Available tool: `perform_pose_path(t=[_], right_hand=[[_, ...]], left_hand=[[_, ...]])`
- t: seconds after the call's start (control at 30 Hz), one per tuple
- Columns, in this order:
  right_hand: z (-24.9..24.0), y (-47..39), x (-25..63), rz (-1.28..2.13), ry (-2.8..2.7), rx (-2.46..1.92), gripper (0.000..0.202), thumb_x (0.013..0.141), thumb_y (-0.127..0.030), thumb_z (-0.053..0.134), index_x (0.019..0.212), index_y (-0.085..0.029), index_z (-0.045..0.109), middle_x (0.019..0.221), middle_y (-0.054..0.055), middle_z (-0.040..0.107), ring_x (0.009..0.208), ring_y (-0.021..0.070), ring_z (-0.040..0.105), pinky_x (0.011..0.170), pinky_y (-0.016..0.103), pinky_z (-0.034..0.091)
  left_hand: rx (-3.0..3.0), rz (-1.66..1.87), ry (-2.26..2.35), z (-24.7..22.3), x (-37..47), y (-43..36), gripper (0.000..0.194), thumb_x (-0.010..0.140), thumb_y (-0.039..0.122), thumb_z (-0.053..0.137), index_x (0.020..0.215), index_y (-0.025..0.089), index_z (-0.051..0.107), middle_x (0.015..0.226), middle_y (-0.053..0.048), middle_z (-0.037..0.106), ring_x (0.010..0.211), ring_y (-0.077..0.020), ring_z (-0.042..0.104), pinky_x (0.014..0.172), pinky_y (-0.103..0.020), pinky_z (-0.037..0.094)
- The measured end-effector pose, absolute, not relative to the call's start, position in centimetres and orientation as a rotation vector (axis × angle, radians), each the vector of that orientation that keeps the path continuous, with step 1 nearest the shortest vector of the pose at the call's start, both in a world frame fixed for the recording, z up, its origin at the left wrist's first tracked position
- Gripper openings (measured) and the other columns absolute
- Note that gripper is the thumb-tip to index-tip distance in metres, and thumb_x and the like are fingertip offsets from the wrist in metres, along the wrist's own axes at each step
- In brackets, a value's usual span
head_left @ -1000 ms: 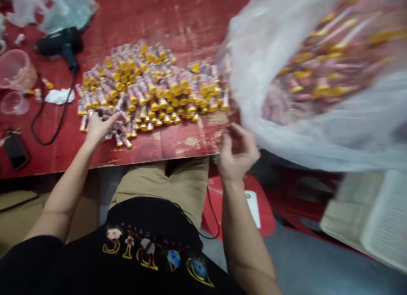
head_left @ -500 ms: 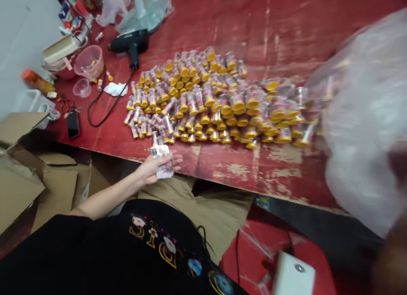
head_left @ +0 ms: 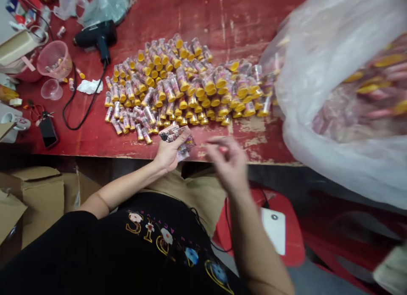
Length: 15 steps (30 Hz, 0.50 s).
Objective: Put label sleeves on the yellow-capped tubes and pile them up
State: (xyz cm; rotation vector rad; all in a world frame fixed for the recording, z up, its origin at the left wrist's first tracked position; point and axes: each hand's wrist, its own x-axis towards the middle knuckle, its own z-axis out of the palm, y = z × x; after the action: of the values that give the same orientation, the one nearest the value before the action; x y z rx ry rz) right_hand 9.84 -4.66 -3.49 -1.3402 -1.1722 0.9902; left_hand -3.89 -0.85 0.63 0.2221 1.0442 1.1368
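Note:
My left hand (head_left: 168,154) is at the table's front edge, closed on a small stack of printed plastic labels (head_left: 174,134) that fan out from under the thumb. To its right, my right hand (head_left: 229,161) hangs over the edge, blurred by motion. Its fingers are bent, with a small red spot between them that I cannot make out. Just beyond both hands lies a large heap of small clear tubes with yellow caps (head_left: 168,89). On the right, a big translucent plastic bag (head_left: 302,74) gapes, showing more yellow and pink pieces inside.
A black heat gun (head_left: 97,34) with a looping cord lies at the back left. Near it are a pink basket (head_left: 54,59), a clear cup (head_left: 51,90), crumpled tissue (head_left: 90,87) and a phone (head_left: 48,132). A red stool (head_left: 291,235) bears a white device (head_left: 274,230).
My right hand has come in from the lower right, close to the left hand. The left hand's thumb now presses on the labels. The view has shifted right, showing the bag's opening.

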Motion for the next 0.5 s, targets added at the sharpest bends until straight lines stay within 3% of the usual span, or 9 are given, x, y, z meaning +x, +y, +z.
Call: perform_pose_path(t=[0.13, 0.3, 0.4, 0.5], right_hand=[[-3.3, -4.8, 6.9, 0.996, -0.833, -1.348, 0.048, 0.075, -0.06, 0.081, 0.085, -0.016, 0.066, 0.067, -0.003, 0.06, 0.052, 0.0063, 0.049, 0.051, 0.021, 0.045], [-3.4, -4.4, 6.2, 1.025, -0.886, -1.313, 0.047, 0.082, -0.064, 0.073, 0.079, -0.019, 0.061, 0.056, -0.006, 0.047, 0.047, 0.0071, 0.042, 0.046, 0.022, 0.037], [-3.4, -5.2, 7.6, 1.054, -0.985, -1.23, 0.043, 0.091, -0.064, 0.062, 0.1, -0.022, 0.062, 0.07, -0.003, 0.054, 0.053, 0.0098, 0.048, 0.049, 0.024, 0.044], [-3.0, -6.8, 9.1, 0.904, -1.213, -1.307, 0.04, 0.097, -0.052, 0.059, 0.125, -0.023, 0.061, 0.107, 0.007, 0.065, 0.093, 0.0176, 0.066, 0.082, 0.034, 0.059]], left_hand=[[0.291, 1.15, 1.025, 0.8, -3.0, -1.5, 0.046, 0.056, 0.032, 0.098, 0.079, 0.015, 0.063, 0.071, 0.006, 0.066, 0.059, -0.0061, 0.06, 0.061, -0.021, 0.049], [0.307, 1.26, 1.108, 0.7, -3.1, -1.8, 0.046, 0.059, 0.033, 0.097, 0.072, 0.016, 0.057, 0.062, 0.008, 0.058, 0.053, -0.0049, 0.053, 0.054, -0.019, 0.042], [0.225, 1.226, 1.128, 0.6, -3.2, -1.4, 0.044, 0.062, 0.036, 0.096, 0.074, 0.017, 0.058, 0.062, 0.008, 0.058, 0.05, -0.0055, 0.05, 0.052, -0.021, 0.042], [0.14, 1.14, 1.133, 0.6, -3.4, -0.8, 0.039, 0.068, 0.037, 0.093, 0.08, 0.016, 0.063, 0.069, 0.006, 0.064, 0.055, -0.0075, 0.057, 0.059, -0.024, 0.049]])
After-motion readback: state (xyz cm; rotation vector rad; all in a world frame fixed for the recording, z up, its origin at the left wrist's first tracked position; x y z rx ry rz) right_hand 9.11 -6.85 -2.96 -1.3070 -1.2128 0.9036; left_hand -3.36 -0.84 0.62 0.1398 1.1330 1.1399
